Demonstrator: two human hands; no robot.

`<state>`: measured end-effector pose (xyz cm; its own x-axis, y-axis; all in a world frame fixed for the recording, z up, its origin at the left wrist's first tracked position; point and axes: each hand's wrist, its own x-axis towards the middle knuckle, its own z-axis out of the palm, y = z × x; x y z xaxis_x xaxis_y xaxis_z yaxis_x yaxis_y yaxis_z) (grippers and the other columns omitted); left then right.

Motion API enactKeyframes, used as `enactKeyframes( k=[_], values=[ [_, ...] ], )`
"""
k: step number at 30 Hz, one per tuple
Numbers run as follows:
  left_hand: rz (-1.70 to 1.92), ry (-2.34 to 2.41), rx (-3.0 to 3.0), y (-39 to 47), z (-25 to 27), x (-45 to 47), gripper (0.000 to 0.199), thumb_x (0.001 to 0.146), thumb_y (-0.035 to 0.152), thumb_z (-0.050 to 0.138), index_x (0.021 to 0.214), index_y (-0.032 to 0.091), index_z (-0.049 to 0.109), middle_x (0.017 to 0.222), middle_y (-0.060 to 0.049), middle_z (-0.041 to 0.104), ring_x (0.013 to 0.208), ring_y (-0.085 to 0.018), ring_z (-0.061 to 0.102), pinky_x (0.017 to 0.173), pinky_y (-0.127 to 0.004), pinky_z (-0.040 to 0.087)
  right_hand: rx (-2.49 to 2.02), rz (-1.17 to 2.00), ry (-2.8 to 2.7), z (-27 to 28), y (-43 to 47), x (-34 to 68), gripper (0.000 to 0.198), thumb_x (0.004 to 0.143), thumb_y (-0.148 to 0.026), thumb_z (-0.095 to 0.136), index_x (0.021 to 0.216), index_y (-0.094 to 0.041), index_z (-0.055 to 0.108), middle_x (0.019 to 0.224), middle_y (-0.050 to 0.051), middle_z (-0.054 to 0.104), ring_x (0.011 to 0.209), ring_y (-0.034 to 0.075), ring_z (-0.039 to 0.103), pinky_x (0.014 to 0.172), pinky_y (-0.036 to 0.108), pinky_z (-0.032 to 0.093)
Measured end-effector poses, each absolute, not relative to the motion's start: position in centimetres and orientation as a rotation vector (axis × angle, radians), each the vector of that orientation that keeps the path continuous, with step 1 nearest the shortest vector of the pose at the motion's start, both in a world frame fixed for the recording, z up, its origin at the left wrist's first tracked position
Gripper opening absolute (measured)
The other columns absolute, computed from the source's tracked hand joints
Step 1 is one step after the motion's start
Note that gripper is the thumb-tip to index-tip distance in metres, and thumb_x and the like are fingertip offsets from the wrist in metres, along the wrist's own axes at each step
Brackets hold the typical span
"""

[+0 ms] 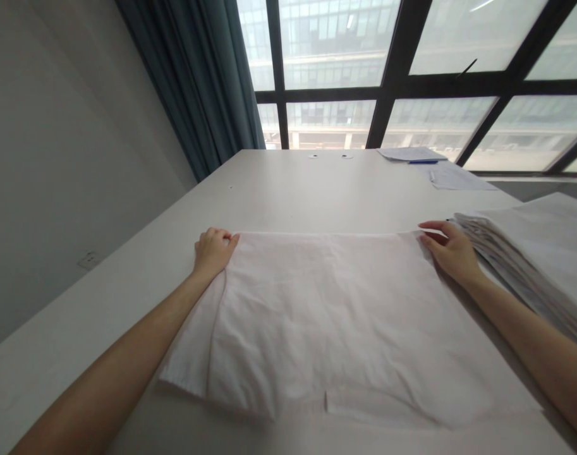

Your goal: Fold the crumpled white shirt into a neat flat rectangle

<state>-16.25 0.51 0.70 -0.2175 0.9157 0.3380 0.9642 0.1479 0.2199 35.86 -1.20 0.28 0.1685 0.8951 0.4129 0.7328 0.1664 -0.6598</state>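
In the head view, the only one, the white cloth [335,309] lies on the white table [292,196] between the two hands, on the side nearer the person and well short of the table's far edge by the window. Its long axis runs side to side, roughly parallel to that far edge. Each hand is at one of the cloth's two far corners: the left hand [213,253] pinches the left one between thumb and curled fingers, its other fingers bent in, and the right hand [453,253] has the right one between the tips of thumb and forefinger, with a gap showing behind the tips. Neither hand is clearly nearer the cloth, since both touch it; from both, most of it spreads back toward the person, wrinkled, a seam or fold line running down its left part and a narrow strip lying along the near border. Just right of the right hand, toward the table's right edge, lies a stack of folded white fabric [544,234]. Near the far right corner are some papers [411,153] and a blue pen [423,162], well apart from both hands.
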Motion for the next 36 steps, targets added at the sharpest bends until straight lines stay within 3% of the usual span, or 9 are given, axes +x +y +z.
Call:
enactKeyframes(
  k=[7, 11, 14, 20, 24, 26, 36],
  values=[
    [-0.573, -2.298, -1.949, 0.9, 0.3, -16.3, 0.024, 0.089, 0.034, 0.049, 0.094, 0.021, 0.068, 0.119, -0.009, 0.062, 0.113, -0.03, 0.053, 0.095, -0.045, 0.043, -1.663, 0.184, -1.752, -0.7, -0.6, 36.3, 0.031, 0.078, -0.043, 0.057, 0.1, -0.024, 0.066, 0.081, 0.007, 0.074, 0.077, 0.029, 0.071, 0.073, 0.044, 0.056],
    [-0.542, -2.331, -1.908, 0.7, 0.5, -16.2, 0.026, 0.088, 0.034, 0.051, 0.102, 0.019, 0.066, 0.121, -0.014, 0.059, 0.114, -0.033, 0.052, 0.095, -0.049, 0.043, -1.626, 0.078, -1.807, -0.9, -0.4, 36.3, 0.026, 0.079, -0.039, 0.053, 0.095, -0.022, 0.066, 0.095, 0.012, 0.071, 0.092, 0.032, 0.069, 0.084, 0.049, 0.054],
    [-0.55, -2.181, -1.875, -0.1, 1.3, -15.3, 0.036, 0.087, 0.03, 0.051, 0.118, 0.013, 0.059, 0.124, -0.02, 0.054, 0.117, -0.036, 0.049, 0.097, -0.052, 0.041, -1.591, -0.033, -1.842, -0.2, -0.8, 35.7, 0.026, 0.08, -0.033, 0.051, 0.097, -0.02, 0.066, 0.116, 0.016, 0.065, 0.111, 0.035, 0.061, 0.099, 0.054, 0.045],
    [-0.484, -1.68, -2.42, -2.5, 1.5, -10.5, 0.045, 0.094, 0.032, 0.039, 0.133, 0.012, 0.05, 0.143, -0.017, 0.045, 0.13, -0.028, 0.044, 0.108, -0.045, 0.034, -1.314, -0.004, -2.243, 0.6, -2.5, 31.1, 0.035, 0.093, -0.035, 0.046, 0.123, -0.024, 0.058, 0.14, 0.011, 0.054, 0.129, 0.028, 0.05, 0.107, 0.048, 0.041],
    [-0.225, -1.558, -2.721, -3.0, 0.1, -9.6, 0.053, 0.098, 0.034, 0.027, 0.148, 0.016, 0.031, 0.158, -0.011, 0.028, 0.146, -0.022, 0.024, 0.117, -0.043, 0.021, -1.369, 0.097, -2.453, -0.1, -3.2, 29.4, 0.045, 0.097, -0.043, 0.038, 0.136, -0.023, 0.05, 0.145, 0.01, 0.05, 0.137, 0.027, 0.041, 0.11, 0.049, 0.037],
    [-0.142, -1.644, -2.7, -2.4, -0.2, -10.7, 0.056, 0.098, 0.035, 0.024, 0.15, 0.015, 0.028, 0.158, -0.012, 0.026, 0.146, -0.022, 0.023, 0.117, -0.043, 0.019, -1.405, 0.108, -2.473, -0.3, -3.2, 29.7, 0.046, 0.097, -0.044, 0.036, 0.137, -0.026, 0.05, 0.146, 0.008, 0.049, 0.137, 0.027, 0.041, 0.111, 0.049, 0.036],
    [-0.142, -1.989, -2.212, 0.1, 0.9, -17.3, 0.053, 0.095, 0.026, 0.028, 0.145, 0.013, 0.04, 0.156, -0.016, 0.029, 0.146, -0.028, 0.025, 0.116, -0.051, 0.017, -1.538, -0.023, -2.434, -0.3, -2.7, 31.3, 0.048, 0.098, -0.044, 0.032, 0.139, -0.026, 0.049, 0.146, 0.009, 0.05, 0.136, 0.027, 0.043, 0.109, 0.05, 0.036]
  ],
)
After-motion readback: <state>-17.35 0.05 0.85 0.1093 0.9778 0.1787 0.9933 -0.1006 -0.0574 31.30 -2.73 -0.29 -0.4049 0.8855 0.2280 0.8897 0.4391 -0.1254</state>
